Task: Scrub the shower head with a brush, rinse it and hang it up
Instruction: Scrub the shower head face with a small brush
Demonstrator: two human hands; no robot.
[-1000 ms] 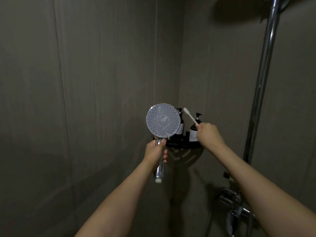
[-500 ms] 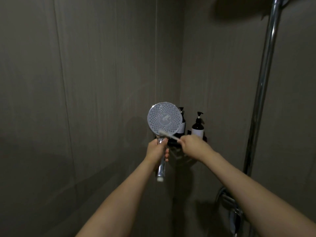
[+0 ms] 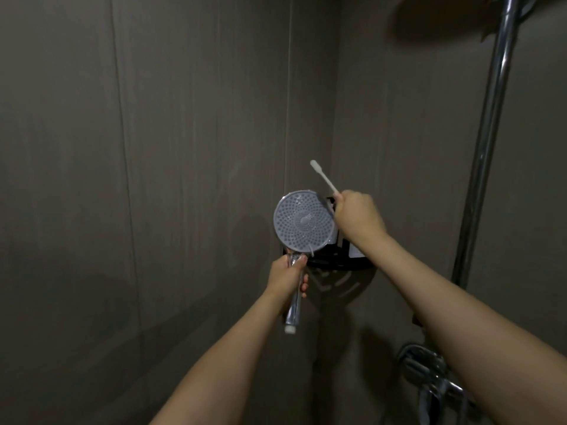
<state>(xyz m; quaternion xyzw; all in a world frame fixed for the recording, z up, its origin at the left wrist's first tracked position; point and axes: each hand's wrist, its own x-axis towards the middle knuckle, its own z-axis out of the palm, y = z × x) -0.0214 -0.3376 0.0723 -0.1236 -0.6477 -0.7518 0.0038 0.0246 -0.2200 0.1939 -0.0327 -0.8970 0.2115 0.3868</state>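
Up-left of the right hand (image 3: 357,217), brush (image 3: 323,177) gripped, bristles clear above the shower head (image 3: 303,225). Left hand (image 3: 287,276) fists the handle, face toward camera. Next stroke looks down-left.

white brush (image 3: 322,176), dotted grey shower head (image 3: 303,224)

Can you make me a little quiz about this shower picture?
1. True or false: the brush is touching the shower head.
2. Which hand grips the shower head's handle: A) left hand B) right hand?
3. Fill in: behind the shower head, a black ____ sits in the corner.

Key
1. False; the brush is lifted above it.
2. A
3. shelf
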